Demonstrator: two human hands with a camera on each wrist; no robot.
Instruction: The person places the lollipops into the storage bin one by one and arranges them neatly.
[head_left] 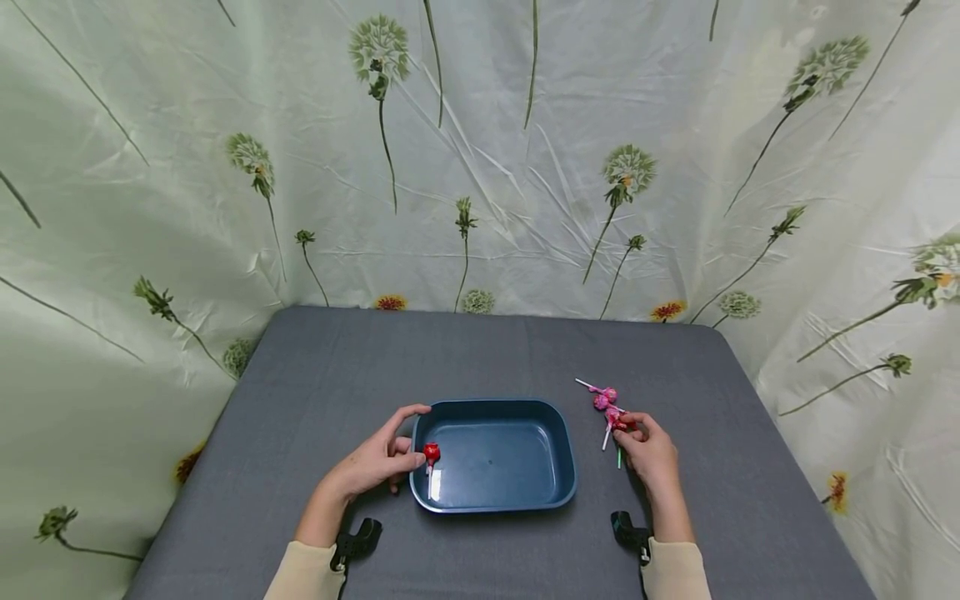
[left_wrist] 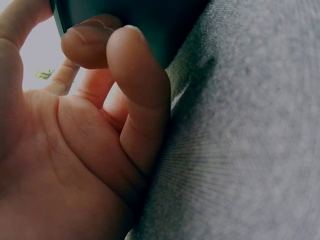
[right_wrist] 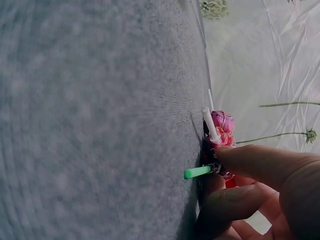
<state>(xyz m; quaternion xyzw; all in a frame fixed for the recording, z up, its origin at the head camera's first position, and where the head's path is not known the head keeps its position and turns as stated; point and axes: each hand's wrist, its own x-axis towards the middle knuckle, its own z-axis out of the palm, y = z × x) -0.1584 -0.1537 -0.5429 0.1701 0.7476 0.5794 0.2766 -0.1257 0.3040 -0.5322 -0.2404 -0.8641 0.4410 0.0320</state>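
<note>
A blue rectangular tray point(head_left: 498, 462) sits on the table, and one red lollipop point(head_left: 432, 452) lies inside it against the left wall. My left hand point(head_left: 373, 458) grips the tray's left side, its thumb over the rim beside that lollipop and its index finger at the far left corner. In the left wrist view, curled fingers point(left_wrist: 142, 70) lie against the tray's dark wall point(left_wrist: 150, 20). To the right of the tray, my right hand point(head_left: 651, 457) pinches a lollipop with a green stick point(right_wrist: 197, 172); its head is mostly hidden by the fingers. Pink lollipops point(head_left: 602, 402) with white sticks lie just beyond the fingertips.
The grey cloth-covered table point(head_left: 480, 350) reaches back to a pale curtain point(head_left: 480, 150) with dandelion prints, which also hangs along both sides. A black wrist mount point(head_left: 360, 540) is strapped to the left wrist, and another mount point(head_left: 628, 532) to the right.
</note>
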